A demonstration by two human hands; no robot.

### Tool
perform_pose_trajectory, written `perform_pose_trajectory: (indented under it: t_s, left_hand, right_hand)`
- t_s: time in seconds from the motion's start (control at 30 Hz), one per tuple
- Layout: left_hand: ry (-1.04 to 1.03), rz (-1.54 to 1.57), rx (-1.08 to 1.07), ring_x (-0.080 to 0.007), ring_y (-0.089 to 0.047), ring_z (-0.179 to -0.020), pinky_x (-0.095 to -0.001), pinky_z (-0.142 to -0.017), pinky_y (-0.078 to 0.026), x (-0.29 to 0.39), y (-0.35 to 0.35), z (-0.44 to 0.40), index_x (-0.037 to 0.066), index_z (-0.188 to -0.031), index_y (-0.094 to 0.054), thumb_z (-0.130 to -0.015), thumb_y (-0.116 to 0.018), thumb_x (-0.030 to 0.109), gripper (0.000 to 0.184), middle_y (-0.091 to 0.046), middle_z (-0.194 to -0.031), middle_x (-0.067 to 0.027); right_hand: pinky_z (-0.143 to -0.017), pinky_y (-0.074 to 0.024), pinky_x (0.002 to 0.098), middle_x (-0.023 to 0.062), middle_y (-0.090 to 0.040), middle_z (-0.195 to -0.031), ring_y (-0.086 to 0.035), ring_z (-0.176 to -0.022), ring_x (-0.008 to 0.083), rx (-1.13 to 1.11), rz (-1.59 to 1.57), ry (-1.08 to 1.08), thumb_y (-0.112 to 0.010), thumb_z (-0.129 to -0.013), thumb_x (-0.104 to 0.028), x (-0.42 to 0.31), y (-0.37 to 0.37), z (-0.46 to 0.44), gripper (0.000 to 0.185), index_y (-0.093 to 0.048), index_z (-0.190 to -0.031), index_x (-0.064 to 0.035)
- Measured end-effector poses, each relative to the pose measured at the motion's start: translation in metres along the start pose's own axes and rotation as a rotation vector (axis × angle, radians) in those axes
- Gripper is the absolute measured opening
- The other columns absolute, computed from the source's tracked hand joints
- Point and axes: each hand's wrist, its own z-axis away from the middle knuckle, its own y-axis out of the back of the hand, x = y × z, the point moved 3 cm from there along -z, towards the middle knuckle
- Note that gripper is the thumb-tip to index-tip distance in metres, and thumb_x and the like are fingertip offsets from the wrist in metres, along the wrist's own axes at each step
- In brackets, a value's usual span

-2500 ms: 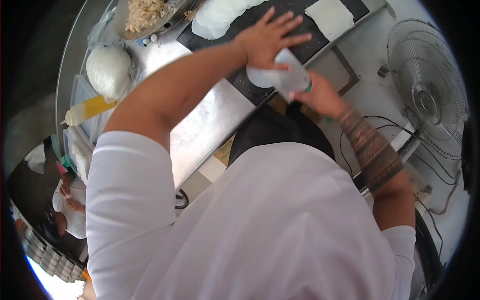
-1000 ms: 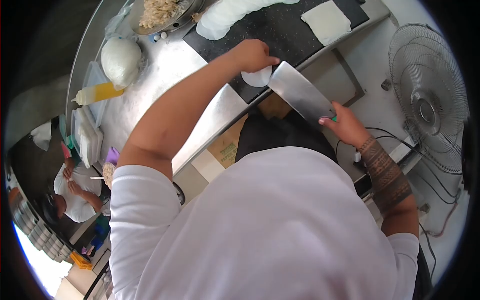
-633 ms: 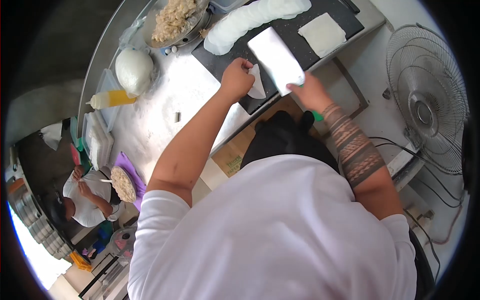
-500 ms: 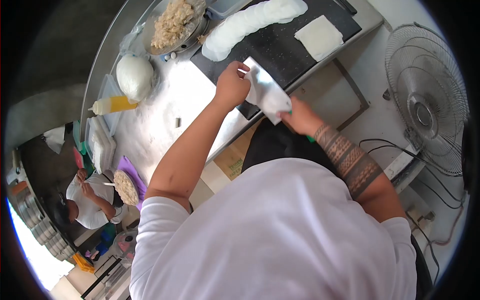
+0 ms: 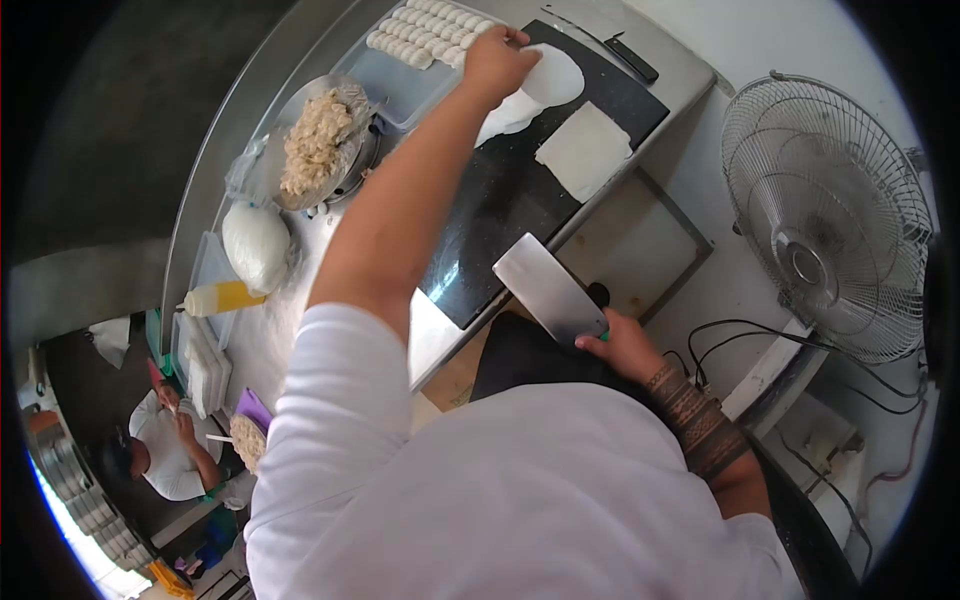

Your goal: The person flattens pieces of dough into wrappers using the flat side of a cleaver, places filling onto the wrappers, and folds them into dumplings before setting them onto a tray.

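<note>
Upper centre, my left hand point(image 5: 500, 68) is at the row of thin white round sheets point(image 5: 512, 115), its fingers pinched at the edge of a round sheet point(image 5: 558, 78). Part of the row is hidden behind this hand and arm. My right hand point(image 5: 625, 348) is closed round the green handle of a cleaver point(image 5: 550, 287), whose broad blade points up and left past the near edge of the black board point(image 5: 485, 220). A square whitish stack point(image 5: 586, 152) lies on the board's right part.
Beyond the board are a tray of white rolls point(image 5: 425, 35), a knife point(image 5: 632, 57) and a bowl of pale filling point(image 5: 318, 145). A white bag point(image 5: 256, 245) and yellow bottle point(image 5: 225, 297) stand left. A fan point(image 5: 805, 262) is right; a co-worker point(image 5: 175, 445) sits lower left.
My left hand has moved from the board's near corner up to the sheet row. The cleaver has come away from the board toward my body. The view has shifted, showing the tray of rolls.
</note>
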Motion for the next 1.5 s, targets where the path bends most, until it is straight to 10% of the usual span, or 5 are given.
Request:
perform_pose_trajectory:
  t_s: [0.37,0.53,0.7,1.1,1.5]
  left_hand:
    - [0.176,-0.065,0.448,-0.0207,-0.071,-0.078,-0.0355,-0.077,-0.057,-0.099,0.062,0.198,0.005,-0.116,-0.071,-0.092,-0.074,0.016,0.027,-0.077,-0.103,-0.0116]
    - [0.188,-0.375,0.521,-0.0361,-0.059,-0.115,-0.0459,-0.1,-0.047,-0.151,0.127,0.383,0.007,-0.116,-0.067,-0.083,-0.08,0.011,0.036,-0.066,-0.119,-0.0138]
    - [0.508,-0.57,0.867,-0.0388,-0.055,-0.119,-0.049,-0.103,-0.043,-0.187,0.191,0.477,0.005,-0.124,-0.06,-0.08,-0.085,0.013,0.052,-0.061,-0.127,-0.0185]
    - [0.502,-0.389,0.782,-0.0314,-0.071,-0.088,-0.0421,-0.082,-0.057,-0.241,0.226,0.496,0.003,-0.11,-0.071,-0.085,-0.082,0.013,0.029,-0.072,-0.107,-0.0162]
    - [0.352,-0.237,0.637,-0.0239,-0.069,-0.079,-0.0359,-0.073,-0.058,-0.191,0.244,0.483,0.003,-0.116,-0.069,-0.088,-0.072,0.008,0.029,-0.067,-0.105,-0.0128]
  right_hand:
    - [-0.089,-0.0552,0.047,0.0245,-0.073,-0.108,-0.071,-0.104,0.0421,0.008,-0.124,0.099,-0.082,-0.089,-0.036,-0.016,0.006,-0.017,0.054,-0.063,-0.121,0.0027]
    - [-0.09,-0.0554,0.0468,0.0268,-0.073,-0.112,-0.071,-0.106,0.044,-0.09,-0.025,0.331,-0.076,-0.092,-0.026,-0.067,-0.027,-0.061,0.05,-0.059,-0.128,0.0036]
    - [-0.085,-0.0546,0.0542,0.0299,-0.071,-0.104,-0.069,-0.1,0.0494,-0.15,0.366,0.646,-0.067,-0.096,-0.017,-0.185,-0.088,-0.082,0.038,-0.054,-0.125,0.0039]
    - [-0.068,-0.0588,0.0512,0.0223,-0.072,-0.085,-0.074,-0.079,0.0407,-0.234,1.027,0.978,-0.053,-0.096,-0.006,-0.323,-0.202,-0.087,0.017,-0.053,-0.113,-0.002]
    - [-0.059,-0.0554,0.0468,0.0208,-0.073,-0.092,-0.072,-0.067,0.0339,0.126,0.411,0.877,-0.064,-0.1,-0.017,-0.255,-0.147,-0.06,0.03,-0.053,-0.121,0.0011]
